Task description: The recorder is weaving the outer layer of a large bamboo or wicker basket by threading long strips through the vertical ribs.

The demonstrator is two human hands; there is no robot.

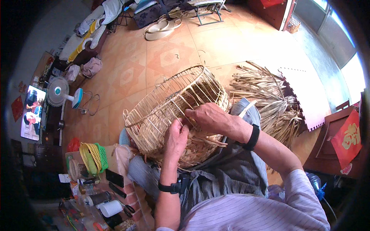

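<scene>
A woven straw basket [146, 138] with open upright stakes along its top rests tilted across my lap, over striped grey trousers [227, 177]. My left hand [176, 136] is closed at the basket's near side, its fingertips pinching the weave among the stakes. Just right of it and a little higher, my right hand [208, 117] is closed on the weave too, thumb and fingers together. Pale loose straw strands stick out from the basket below and beside my right hand. The exact piece between my fingertips is partly hidden.
Dried straw bundles [266, 100] lie right, beside a pink foam mat [308, 107]. Left are a fan [58, 91], a lit screen [32, 113], a cluttered low table [123, 161] with plastic baskets [88, 156]. Coiled strips [158, 32] and a folding stool [206, 7] are at the back.
</scene>
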